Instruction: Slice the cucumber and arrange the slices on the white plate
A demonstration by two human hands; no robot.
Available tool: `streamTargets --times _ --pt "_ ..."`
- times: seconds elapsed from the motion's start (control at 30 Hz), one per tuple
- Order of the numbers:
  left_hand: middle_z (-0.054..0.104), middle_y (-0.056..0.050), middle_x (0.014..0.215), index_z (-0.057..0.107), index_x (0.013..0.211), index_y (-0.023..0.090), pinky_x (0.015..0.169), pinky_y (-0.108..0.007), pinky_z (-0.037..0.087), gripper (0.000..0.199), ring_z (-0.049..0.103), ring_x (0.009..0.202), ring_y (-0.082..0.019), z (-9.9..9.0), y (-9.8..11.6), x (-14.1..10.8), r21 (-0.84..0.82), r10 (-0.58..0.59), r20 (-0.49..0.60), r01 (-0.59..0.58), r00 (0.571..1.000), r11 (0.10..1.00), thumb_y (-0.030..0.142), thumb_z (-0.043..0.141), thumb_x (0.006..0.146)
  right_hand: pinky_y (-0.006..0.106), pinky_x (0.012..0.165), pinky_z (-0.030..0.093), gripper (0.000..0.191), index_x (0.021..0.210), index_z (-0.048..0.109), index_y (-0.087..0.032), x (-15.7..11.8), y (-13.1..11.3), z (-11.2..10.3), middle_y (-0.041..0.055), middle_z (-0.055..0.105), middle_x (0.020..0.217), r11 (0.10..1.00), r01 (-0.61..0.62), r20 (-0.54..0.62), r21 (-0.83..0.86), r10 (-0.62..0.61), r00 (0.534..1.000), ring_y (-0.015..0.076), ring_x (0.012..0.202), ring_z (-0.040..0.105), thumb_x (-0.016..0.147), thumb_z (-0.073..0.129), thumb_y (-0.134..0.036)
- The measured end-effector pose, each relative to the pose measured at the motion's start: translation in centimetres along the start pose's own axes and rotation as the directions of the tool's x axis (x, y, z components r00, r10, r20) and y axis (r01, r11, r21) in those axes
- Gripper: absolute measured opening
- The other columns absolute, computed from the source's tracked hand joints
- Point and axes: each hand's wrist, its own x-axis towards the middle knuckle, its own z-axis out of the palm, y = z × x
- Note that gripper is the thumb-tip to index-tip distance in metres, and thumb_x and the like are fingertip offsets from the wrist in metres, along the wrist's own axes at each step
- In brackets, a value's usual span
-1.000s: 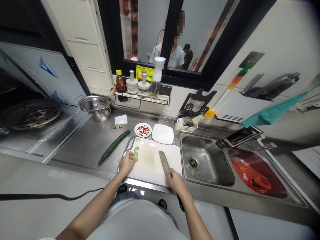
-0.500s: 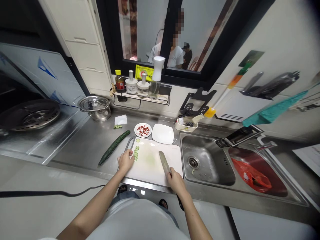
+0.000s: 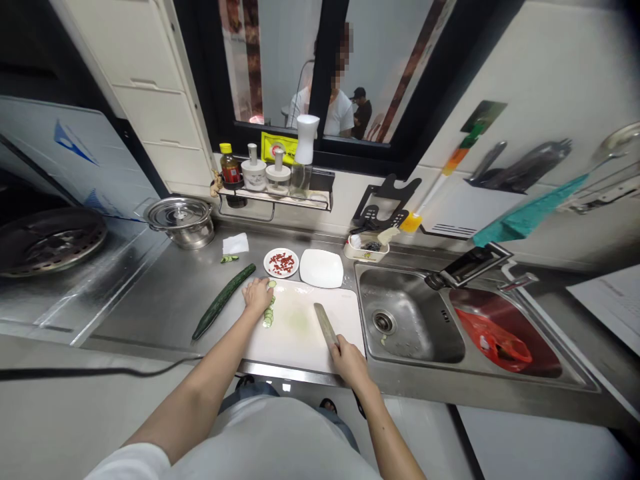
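My right hand [image 3: 349,360] is wrapped round the handle of a knife [image 3: 326,325], its blade over the right part of the white cutting board [image 3: 295,350]. At the board's upper left, the fingers of my left hand [image 3: 257,295] touch or nearly touch the top cucumber slice; whether they grip it is too small to tell. Several pale green cucumber slices [image 3: 269,316] lie in an overlapping row just below those fingers. A whole cucumber [image 3: 223,301] rests on the steel counter left of the board. Behind the board are a plate of red pieces [image 3: 281,263] and a white plate [image 3: 321,268].
A lidded steel pot [image 3: 186,223] stands at the back left, near a white tissue [image 3: 235,244] and green scraps. The sink [image 3: 410,317] adjoins the board on the right. A spice rack [image 3: 280,199] hangs behind. People are visible through the window.
My left hand has moved up along the row of slices, from the board's left edge to the top slice. My right hand still holds the knife in nearly the same place. The view has shifted slightly.
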Motion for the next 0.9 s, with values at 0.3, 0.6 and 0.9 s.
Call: streamTargets --times 0.3,0.6,0.9 --pt "0.060 -0.010 0.114 0.063 0.109 0.024 0.091 -0.039 0.036 0.028 0.053 0.109 -0.027 0.8 0.1 1.7 -0.019 -0.010 0.010 0.010 1.000 1.000 0.032 0.052 0.083 0.026 0.062 0.029 0.029 0.110 0.054 -0.020 0.2 0.1 0.1 0.0089 0.069 0.096 1.000 0.004 -0.008 0.024 -0.003 1.000 0.0196 0.088 0.063 0.096 0.032 -0.031" --pt "0.069 -0.001 0.091 0.062 0.097 0.025 0.081 -0.028 0.041 0.016 0.061 0.092 -0.018 1.2 0.2 2.4 -0.232 -0.022 0.031 0.029 0.999 0.972 0.031 0.055 0.083 0.026 0.063 0.029 0.028 0.110 0.053 -0.020 0.2 -0.1 -0.2 0.0086 0.069 0.097 0.999 -0.007 0.003 0.036 0.007 1.000 0.0185 0.089 0.063 0.096 0.032 -0.031" --pt "0.072 0.000 0.084 0.070 0.098 0.022 0.079 -0.024 0.047 0.024 0.064 0.083 -0.015 0.7 1.5 1.1 -0.367 0.253 0.253 -0.149 0.934 0.918 0.024 0.058 0.077 0.025 0.061 0.030 0.025 0.107 0.054 -0.020 0.7 -0.1 -0.5 0.0083 0.069 0.096 1.000 0.012 0.023 0.015 -0.012 1.000 0.0179 0.087 0.063 0.096 0.034 -0.030"
